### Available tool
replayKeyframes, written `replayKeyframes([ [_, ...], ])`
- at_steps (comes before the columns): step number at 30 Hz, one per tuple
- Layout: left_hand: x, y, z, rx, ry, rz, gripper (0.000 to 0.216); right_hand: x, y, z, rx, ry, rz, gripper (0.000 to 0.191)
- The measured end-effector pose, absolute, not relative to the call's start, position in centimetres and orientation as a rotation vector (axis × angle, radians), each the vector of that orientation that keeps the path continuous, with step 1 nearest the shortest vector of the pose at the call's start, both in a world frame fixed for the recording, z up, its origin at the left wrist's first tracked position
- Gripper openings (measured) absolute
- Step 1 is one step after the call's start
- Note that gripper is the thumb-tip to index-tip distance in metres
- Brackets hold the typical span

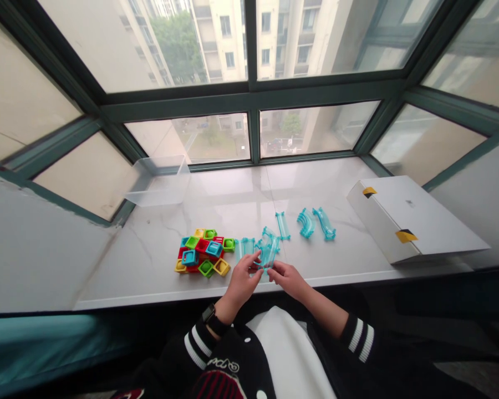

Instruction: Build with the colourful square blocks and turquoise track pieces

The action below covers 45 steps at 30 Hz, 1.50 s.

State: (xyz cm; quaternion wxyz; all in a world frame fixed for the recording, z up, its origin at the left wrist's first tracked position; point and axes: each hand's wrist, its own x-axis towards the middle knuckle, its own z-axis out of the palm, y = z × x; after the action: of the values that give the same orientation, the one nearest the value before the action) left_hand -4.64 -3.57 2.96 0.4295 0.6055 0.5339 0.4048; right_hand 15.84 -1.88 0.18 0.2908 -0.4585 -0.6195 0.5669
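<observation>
My left hand (pixel 240 279) and my right hand (pixel 288 279) meet at the front of a white marble windowsill (pixel 141 271). Between them, both hands grip a translucent teal plastic track piece (pixel 268 250), which seems joined to a curved section. A straight teal track piece (pixel 244 248) lies just beyond my left hand. Farther right lie another straight piece (pixel 283 225) and two curved teal pieces (pixel 305 223) (pixel 324 223). Left of my hands is a heap of multicoloured square plastic blocks (pixel 202 252).
A transparent plastic box (pixel 158 181) stands at the sill's far left, against the window. A white cardboard box (pixel 411 219) with yellow tape lies at the right. Dark window frames (pixel 251 97) run behind the sill.
</observation>
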Motion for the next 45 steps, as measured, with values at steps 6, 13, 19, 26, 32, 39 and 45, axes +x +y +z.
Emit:
replayKeyframes([
  [6, -4.2, -4.0, 2.9, 1.371, 1.304, 1.054, 0.045, 15.4, -2.2, 0.9, -1.161, -1.567, 1.572, 0.034],
  [13, -4.0, -4.0, 2.7, 1.256, 1.300, 1.002, 0.037, 15.9, -2.1, 0.3, -1.166, -1.594, 1.493, 0.033],
  [19, -3.9, -4.1, 2.3, 1.114, 1.249, 0.995, 0.043, 16.1, -2.0, 0.3, -1.170, -1.612, 1.455, 0.031],
  [26, -3.6, -3.7, 1.9, 0.990, 1.217, 1.023, 0.049, 16.0, -2.0, 0.4, -1.183, -1.598, 1.456, 0.033],
  [32, -2.8, -3.4, 2.7, 0.768, 1.169, 1.043, 0.052, 16.3, -2.0, 0.2, -1.202, -1.558, 1.410, 0.035],
  [39, -2.0, -3.0, 2.7, 0.270, 0.971, 1.038, 0.047, 16.2, -1.9, 0.2, -1.204, -1.501, 1.356, 0.037],
  [45, -1.2, -2.0, 3.1, -0.111, 0.735, 0.935, 0.035, 16.6, -1.6, 0.0, -1.209, -1.487, 1.287, 0.041],
])
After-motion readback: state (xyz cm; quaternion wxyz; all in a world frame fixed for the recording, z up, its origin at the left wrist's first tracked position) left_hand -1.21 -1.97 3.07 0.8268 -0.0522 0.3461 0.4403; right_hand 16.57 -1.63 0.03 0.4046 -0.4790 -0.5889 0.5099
